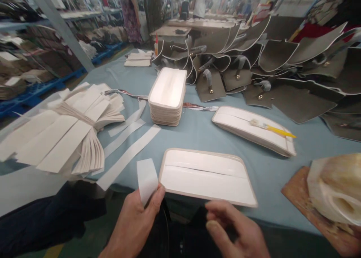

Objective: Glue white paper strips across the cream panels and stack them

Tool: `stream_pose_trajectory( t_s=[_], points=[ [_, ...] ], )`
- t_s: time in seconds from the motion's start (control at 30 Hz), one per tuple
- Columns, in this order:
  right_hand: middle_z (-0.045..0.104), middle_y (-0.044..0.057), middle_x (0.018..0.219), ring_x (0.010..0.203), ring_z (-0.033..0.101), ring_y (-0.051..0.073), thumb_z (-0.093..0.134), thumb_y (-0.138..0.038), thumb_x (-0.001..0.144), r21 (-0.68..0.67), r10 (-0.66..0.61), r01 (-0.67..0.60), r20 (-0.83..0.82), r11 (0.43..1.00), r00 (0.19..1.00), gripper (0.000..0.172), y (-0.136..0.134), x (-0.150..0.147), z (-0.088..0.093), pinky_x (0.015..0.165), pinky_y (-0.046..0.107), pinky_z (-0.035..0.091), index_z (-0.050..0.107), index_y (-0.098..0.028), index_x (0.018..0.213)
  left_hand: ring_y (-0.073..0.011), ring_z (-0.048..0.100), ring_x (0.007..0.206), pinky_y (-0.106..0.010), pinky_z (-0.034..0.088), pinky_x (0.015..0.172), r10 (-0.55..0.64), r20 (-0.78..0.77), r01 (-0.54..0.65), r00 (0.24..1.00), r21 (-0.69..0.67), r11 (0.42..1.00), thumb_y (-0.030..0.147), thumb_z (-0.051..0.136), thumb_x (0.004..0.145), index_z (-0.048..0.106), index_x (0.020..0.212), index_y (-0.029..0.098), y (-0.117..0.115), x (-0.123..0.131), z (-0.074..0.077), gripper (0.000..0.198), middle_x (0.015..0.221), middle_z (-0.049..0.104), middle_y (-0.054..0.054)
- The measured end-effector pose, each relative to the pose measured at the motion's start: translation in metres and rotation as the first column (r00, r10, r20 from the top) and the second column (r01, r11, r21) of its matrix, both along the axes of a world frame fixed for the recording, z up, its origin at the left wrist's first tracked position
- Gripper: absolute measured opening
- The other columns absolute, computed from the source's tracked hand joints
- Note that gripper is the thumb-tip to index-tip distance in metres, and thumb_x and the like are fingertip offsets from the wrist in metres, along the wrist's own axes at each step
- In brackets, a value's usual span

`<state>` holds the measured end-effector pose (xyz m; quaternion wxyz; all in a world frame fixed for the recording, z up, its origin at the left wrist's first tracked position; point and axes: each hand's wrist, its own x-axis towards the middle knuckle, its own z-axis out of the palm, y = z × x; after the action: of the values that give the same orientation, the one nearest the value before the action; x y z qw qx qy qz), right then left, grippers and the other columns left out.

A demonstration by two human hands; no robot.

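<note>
My left hand (135,222) pinches a short white strip (147,178) between thumb and fingers, holding it upright just left of a flat white panel (207,177) with a beige rim that lies at the table's near edge. My right hand (235,230) hovers below that panel's front edge with its fingers curled; nothing shows in it. Several long white strips (128,143) lie flat on the blue-grey table cover (203,132) beside the panel.
A fanned pile of white strips (60,132) lies at left, a stack of white panels (167,96) in the middle, another panel with a yellow brush (272,129) at right. Grey bag flaps (254,62) crowd the far side. A glue pot (335,188) stands on a board at right.
</note>
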<state>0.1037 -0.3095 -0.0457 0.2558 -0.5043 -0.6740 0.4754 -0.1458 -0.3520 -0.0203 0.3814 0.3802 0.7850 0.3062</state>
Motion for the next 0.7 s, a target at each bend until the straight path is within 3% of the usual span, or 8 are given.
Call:
stream_pose_trajectory(
  t_s=[0.1, 0.23, 0.37, 0.5, 0.6, 0.7],
  points=[
    [0.077, 0.006, 0.106, 0.094, 0.071, 0.024, 0.073, -0.045, 0.087, 0.106, 0.093, -0.076, -0.166, 0.991, 0.982, 0.033, 0.000, -0.056, 0.016, 0.085, 0.030, 0.057, 0.075, -0.025, 0.113, -0.0158, 0.048, 0.061, -0.026, 0.043, 0.058, -0.080, 0.224, 0.072, 0.971, 0.044, 0.996, 0.072, 0.053, 0.088, 0.058, 0.069, 0.021, -0.007, 0.015, 0.005, 0.054, 0.063, 0.054, 0.001],
    [0.075, 0.004, 0.100, 0.092, 0.069, 0.020, 0.064, -0.042, 0.096, 0.086, 0.115, -0.090, -0.353, 0.992, 0.928, 0.023, -0.004, -0.093, 0.026, 0.085, 0.028, 0.054, 0.074, -0.023, 0.104, -0.0203, 0.059, 0.077, -0.030, 0.054, 0.074, -0.187, 0.416, 0.128, 0.890, 0.166, 0.978, 0.062, 0.058, 0.090, 0.069, 0.083, 0.020, -0.011, 0.031, 0.000, 0.044, 0.080, 0.068, -0.003],
    [0.074, 0.006, 0.101, 0.094, 0.067, 0.021, 0.061, -0.042, 0.101, 0.059, 0.021, 0.008, -0.467, 0.998, 0.884, 0.027, -0.012, -0.087, 0.021, 0.087, 0.029, 0.053, 0.072, -0.022, 0.088, -0.0250, 0.066, 0.099, -0.038, 0.055, 0.099, -0.330, 0.387, 0.173, 0.861, 0.387, 0.906, 0.054, 0.053, 0.095, 0.074, 0.108, 0.020, -0.003, 0.050, -0.003, 0.042, 0.109, 0.074, -0.010],
    [0.069, 0.002, 0.079, 0.071, 0.061, 0.016, 0.061, -0.047, 0.101, 0.021, -0.084, 0.101, -0.398, 0.995, 0.914, 0.033, -0.005, -0.063, 0.031, 0.067, 0.024, 0.050, 0.070, -0.022, 0.084, -0.0260, 0.068, 0.104, -0.035, 0.058, 0.096, -0.520, 0.309, 0.333, 0.796, 0.494, 0.803, 0.051, 0.043, 0.100, 0.071, 0.124, 0.023, 0.007, 0.067, -0.007, 0.046, 0.114, 0.076, -0.011],
    [0.059, -0.001, 0.065, 0.059, 0.051, 0.013, 0.061, -0.055, 0.099, -0.033, -0.082, 0.076, -0.297, 0.997, 0.951, 0.041, 0.011, -0.050, 0.049, 0.054, 0.022, 0.043, 0.066, -0.021, 0.077, -0.0258, 0.067, 0.113, -0.034, 0.054, 0.105, -0.615, 0.153, 0.457, 0.774, 0.537, 0.709, 0.046, 0.047, 0.100, 0.063, 0.135, 0.027, 0.006, 0.077, -0.023, 0.043, 0.126, 0.073, -0.010],
    [0.051, -0.003, 0.061, 0.056, 0.043, 0.012, 0.060, -0.062, 0.096, -0.084, -0.011, -0.006, -0.201, 0.996, 0.980, 0.049, 0.032, -0.050, 0.060, 0.050, 0.022, 0.036, 0.061, -0.020, 0.072, -0.0257, 0.068, 0.115, -0.036, 0.051, 0.110, -0.658, 0.059, 0.565, 0.750, 0.460, 0.685, 0.039, 0.059, 0.095, 0.062, 0.133, 0.025, -0.001, 0.079, -0.045, 0.041, 0.126, 0.073, -0.010]
  ],
)
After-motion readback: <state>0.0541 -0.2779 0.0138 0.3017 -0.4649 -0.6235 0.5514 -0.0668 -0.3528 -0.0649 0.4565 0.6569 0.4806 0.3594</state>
